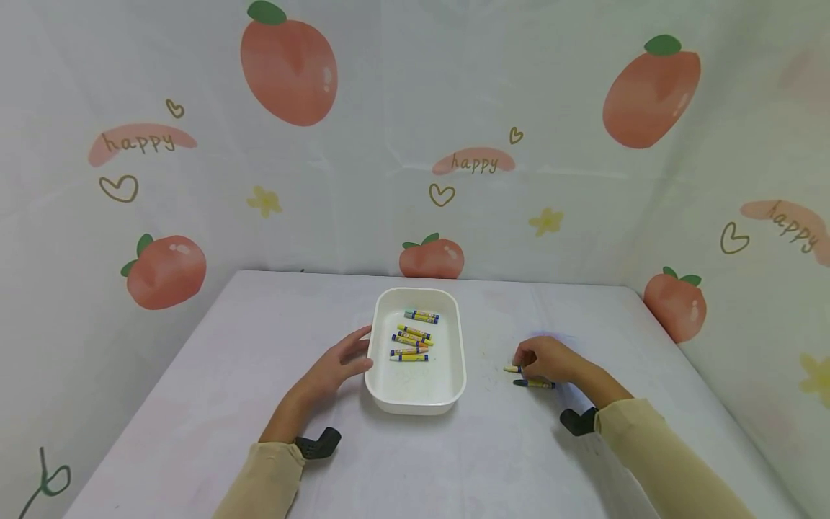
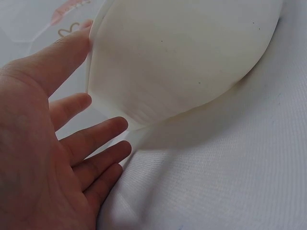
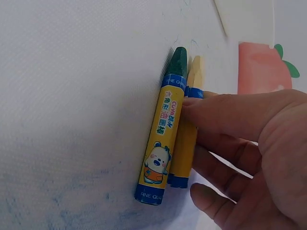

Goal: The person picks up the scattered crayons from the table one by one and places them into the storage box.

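My left hand (image 1: 334, 366) rests at the left side of a white plastic tray (image 1: 415, 405), its thumb at the rim in the left wrist view and the other fingers nearly straight. Inside the tray lie several oil pastels (image 1: 412, 333) in yellow wrappers with blue bands. To the right of the tray, my right hand (image 1: 550, 359) pinches a pale cream oil pastel (image 3: 195, 76) between thumb and fingers, low over the cloth. Right alongside it lies a dark green oil pastel (image 3: 162, 129) with a bear printed on its wrapper.
A white cloth covers the table (image 1: 480, 461), with faint blue smudges near my right hand. Behind and at the sides hangs a white sheet (image 1: 376, 144) printed with peaches, hearts and the word happy. Each wrist wears a black camera mount (image 1: 319, 442).
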Motion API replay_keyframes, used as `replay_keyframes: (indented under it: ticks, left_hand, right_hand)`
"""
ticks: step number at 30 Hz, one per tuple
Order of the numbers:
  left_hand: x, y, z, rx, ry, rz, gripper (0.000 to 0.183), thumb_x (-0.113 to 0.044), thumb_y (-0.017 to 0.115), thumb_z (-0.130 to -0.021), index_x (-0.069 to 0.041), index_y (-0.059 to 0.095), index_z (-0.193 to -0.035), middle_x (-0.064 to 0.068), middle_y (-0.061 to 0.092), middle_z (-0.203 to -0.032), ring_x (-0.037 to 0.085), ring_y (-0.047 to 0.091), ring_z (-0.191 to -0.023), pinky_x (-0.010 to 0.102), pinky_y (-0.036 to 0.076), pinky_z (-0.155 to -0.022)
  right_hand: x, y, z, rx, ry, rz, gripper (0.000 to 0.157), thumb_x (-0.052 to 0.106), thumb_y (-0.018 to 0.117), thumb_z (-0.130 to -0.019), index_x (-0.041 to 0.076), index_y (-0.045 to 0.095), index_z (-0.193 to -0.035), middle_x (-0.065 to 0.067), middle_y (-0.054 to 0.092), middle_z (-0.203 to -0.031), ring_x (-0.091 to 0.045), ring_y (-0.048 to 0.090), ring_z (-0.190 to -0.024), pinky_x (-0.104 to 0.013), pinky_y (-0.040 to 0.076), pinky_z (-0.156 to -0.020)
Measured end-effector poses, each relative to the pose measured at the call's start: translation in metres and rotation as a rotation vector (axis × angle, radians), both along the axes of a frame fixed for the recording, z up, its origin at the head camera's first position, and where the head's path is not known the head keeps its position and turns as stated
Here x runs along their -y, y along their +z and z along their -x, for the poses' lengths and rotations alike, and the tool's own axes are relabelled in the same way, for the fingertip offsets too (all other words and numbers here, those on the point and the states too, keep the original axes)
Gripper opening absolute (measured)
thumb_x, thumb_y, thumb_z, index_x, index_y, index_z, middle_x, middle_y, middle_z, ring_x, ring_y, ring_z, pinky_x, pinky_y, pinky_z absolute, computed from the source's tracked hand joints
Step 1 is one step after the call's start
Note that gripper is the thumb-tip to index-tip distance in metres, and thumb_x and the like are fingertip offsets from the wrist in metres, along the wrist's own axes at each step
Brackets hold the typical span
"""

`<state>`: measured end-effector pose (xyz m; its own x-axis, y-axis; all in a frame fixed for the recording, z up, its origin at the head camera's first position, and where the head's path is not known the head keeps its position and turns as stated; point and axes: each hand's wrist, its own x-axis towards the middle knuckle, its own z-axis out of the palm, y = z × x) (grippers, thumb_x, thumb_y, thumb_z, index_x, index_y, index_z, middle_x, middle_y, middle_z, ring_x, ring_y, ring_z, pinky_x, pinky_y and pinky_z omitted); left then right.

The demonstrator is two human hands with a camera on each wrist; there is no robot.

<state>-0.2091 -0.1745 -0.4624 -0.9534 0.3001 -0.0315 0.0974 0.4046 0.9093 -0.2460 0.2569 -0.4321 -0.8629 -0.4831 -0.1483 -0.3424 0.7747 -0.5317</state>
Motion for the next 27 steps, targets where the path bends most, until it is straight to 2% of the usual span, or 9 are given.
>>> replay_keyframes:
  ticks: [8,15,22,27]
  left_hand:
    - [0.0,0.002,-0.001,-0.007,-0.002,-0.01,0.067,-0.033,0.065,-0.093,-0.026,0.033,-0.152,0.011,0.047,-0.145,0.034,0.04,-0.135,0.059,0.027,-0.109]
    - [0.0,0.002,-0.002,-0.008,-0.005,-0.005,0.068,-0.035,0.065,-0.093,-0.028,0.033,-0.152,0.01,0.047,-0.146,0.034,0.039,-0.136,0.061,0.025,-0.109]
    - [0.001,0.002,-0.001,-0.006,-0.009,-0.007,0.068,-0.035,0.065,-0.093,-0.028,0.032,-0.152,0.01,0.046,-0.146,0.034,0.038,-0.136,0.061,0.025,-0.109]
    - [0.001,0.002,-0.001,-0.001,-0.009,-0.007,0.068,-0.036,0.065,-0.092,-0.027,0.033,-0.152,0.01,0.046,-0.146,0.035,0.038,-0.136,0.061,0.025,-0.109]
  right_hand:
    - [0.002,0.001,0.0,-0.039,-0.006,-0.003,0.014,-0.003,0.071,-0.08,0.009,0.067,-0.087,0.005,0.059,-0.077,-0.013,0.051,-0.072,-0.031,0.046,-0.065]
    - [0.005,0.002,0.002,-0.007,-0.045,0.005,0.009,0.002,0.071,-0.083,0.008,0.067,-0.089,0.004,0.062,-0.081,-0.013,0.054,-0.074,-0.031,0.048,-0.067]
    - [0.009,0.004,0.011,-0.039,-0.04,0.117,0.011,0.0,0.068,-0.087,0.006,0.066,-0.097,0.0,0.065,-0.092,-0.017,0.059,-0.085,-0.033,0.051,-0.073]
    - [0.018,0.01,0.019,-0.032,-0.085,0.209,0.015,0.003,0.068,-0.088,0.004,0.065,-0.102,-0.003,0.065,-0.092,-0.018,0.058,-0.083,-0.032,0.052,-0.07]
